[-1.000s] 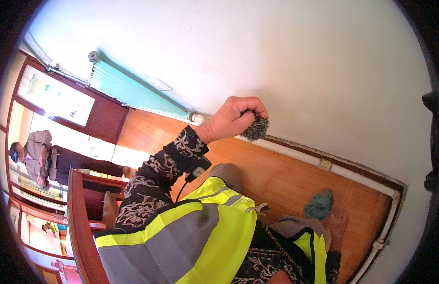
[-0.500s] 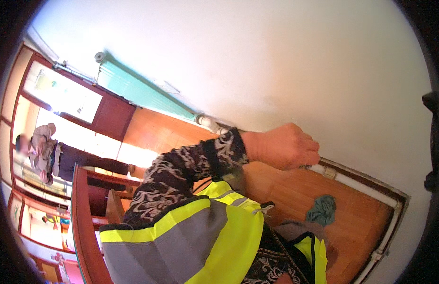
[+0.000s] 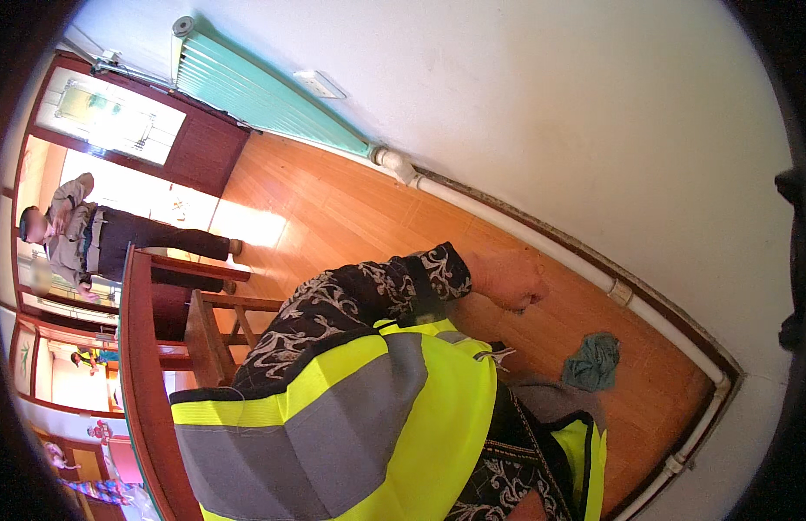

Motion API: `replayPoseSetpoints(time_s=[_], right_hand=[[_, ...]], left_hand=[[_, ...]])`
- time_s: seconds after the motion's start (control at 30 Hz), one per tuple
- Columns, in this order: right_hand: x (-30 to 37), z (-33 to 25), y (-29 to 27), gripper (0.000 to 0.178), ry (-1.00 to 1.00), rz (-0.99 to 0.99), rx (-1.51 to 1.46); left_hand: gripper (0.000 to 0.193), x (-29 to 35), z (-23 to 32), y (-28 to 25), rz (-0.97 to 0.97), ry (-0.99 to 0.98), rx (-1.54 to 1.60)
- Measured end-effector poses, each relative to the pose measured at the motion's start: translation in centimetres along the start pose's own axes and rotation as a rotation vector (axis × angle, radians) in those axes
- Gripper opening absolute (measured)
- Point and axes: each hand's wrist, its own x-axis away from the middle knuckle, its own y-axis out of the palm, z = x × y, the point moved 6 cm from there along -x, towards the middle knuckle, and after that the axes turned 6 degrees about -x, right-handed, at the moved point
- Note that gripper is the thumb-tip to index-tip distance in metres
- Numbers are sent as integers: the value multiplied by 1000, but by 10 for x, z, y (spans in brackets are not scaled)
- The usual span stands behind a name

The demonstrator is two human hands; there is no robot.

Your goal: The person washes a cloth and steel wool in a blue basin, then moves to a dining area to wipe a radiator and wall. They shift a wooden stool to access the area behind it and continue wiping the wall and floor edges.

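My left hand (image 3: pixel 510 280), in a black sleeve with a pale scroll pattern, is closed in a fist over the wooden floor (image 3: pixel 333 195). Whatever its fingers may hold is hidden. A crumpled dark green cloth (image 3: pixel 591 362) lies on the floor beyond it, apart from the hand. Only a small part of my right hand (image 3: pixel 529 507) shows at the lower edge, by the front of my jacket, its fingers out of sight. A yellow and grey reflective vest (image 3: pixel 333 425) covers much of the lower view.
A white pipe (image 3: pixel 542 241) runs along the foot of the pale wall (image 3: pixel 594 113) and turns at the corner. A turquoise radiator (image 3: pixel 264 95) hangs beside a socket (image 3: pixel 320 84). At left are a red-brown table (image 3: pixel 142 347), a wooden stool (image 3: pixel 208 339) and a standing person (image 3: pixel 116 234).
My left hand has come down and slightly left, away from the wall pipe, still closed. The view has shifted, showing more floor and pipe. The green cloth lies where it was.
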Motion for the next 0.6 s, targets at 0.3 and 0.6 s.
replayPoseSetpoints(time_s=[0.3, 0.6], right_hand=[[46, 25, 10, 76, 53, -13, -103], [129, 45, 68, 84, 289, 56, -425]], left_hand=[[10, -8, 21, -100, 196, 58, -50], [18, -50, 61, -238, 396, 263, -459]])
